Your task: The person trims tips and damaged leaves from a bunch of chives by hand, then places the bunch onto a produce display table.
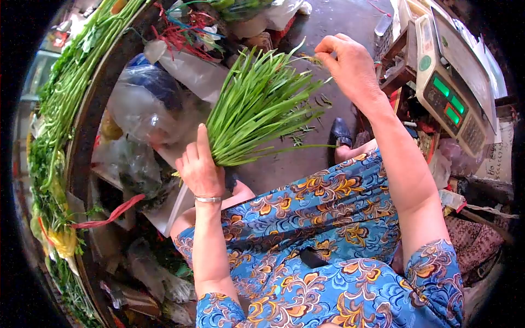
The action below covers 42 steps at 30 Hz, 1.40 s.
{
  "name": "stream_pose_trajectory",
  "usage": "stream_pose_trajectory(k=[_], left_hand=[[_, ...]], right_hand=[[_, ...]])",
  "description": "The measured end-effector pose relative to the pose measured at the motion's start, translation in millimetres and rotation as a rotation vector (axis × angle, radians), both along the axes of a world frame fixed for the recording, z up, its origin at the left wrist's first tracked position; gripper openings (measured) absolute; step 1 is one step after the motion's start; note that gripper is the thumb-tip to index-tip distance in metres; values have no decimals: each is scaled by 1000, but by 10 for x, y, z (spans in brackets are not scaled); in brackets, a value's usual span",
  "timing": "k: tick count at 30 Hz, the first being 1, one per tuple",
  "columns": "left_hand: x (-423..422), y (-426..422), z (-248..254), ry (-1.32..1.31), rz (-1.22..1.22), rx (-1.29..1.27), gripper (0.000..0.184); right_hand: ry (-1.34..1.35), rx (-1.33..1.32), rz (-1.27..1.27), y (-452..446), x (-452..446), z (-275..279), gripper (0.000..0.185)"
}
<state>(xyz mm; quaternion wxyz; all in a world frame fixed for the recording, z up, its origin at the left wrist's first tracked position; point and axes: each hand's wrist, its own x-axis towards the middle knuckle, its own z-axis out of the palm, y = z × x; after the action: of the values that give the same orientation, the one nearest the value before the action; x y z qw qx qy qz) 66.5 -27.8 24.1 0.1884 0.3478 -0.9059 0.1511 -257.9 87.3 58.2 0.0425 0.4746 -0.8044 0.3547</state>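
Note:
My left hand [201, 167] is closed round the base of a bunch of long green leaves [257, 106], which fans out up and to the right over the floor. A silver bracelet [208, 199] circles that wrist. Beyond the leaf tips, my right hand [342, 60] is raised, with thumb and fingers pinched on a thin yellowish-brown bit of leaf [311, 59]. One long leaf sticks out sideways toward the shoe. Loose dark green scraps [306, 128] lie on the floor below the bunch.
A scale [448, 98] with green lit displays stands at the right. Along the left runs a shelf edge [90, 117] with long-stemmed greens [71, 87]. Plastic bags [139, 104] and red strings [183, 33] lie near it. A dark shoe [340, 131] is on the floor [273, 177].

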Motion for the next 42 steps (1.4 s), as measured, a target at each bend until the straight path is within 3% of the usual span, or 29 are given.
stream_pose_trajectory(k=[6,8,9,12,14,18,20,34,42], left_hand=[[16,-28,-6,58,-22,-36,64],[29,-35,-12,54,-24,-29,67],[29,-36,-11,59,-27,-25,67],[27,-45,-24,64,-31,-27,68],[26,-45,-29,65,-31,-32,68],[-9,-16,6,66,-29,-41,65],[-23,-15,14,79,-38,-59,60],[-14,-4,-48,18,-36,-36,65],[-51,7,-35,64,-74,-65,62]], right_hand=[[14,142,-32,14,41,96,13],[298,-149,-9,-5,8,10,12],[298,-149,-8,-27,-2,13,12],[65,-314,50,-70,21,67,14],[-367,-251,67,-20,82,175,19],[-409,-307,95,-27,76,177,20],[128,-498,113,-63,15,157,17],[128,-213,404,-64,373,189,16],[81,-188,473,-104,415,133,5]])
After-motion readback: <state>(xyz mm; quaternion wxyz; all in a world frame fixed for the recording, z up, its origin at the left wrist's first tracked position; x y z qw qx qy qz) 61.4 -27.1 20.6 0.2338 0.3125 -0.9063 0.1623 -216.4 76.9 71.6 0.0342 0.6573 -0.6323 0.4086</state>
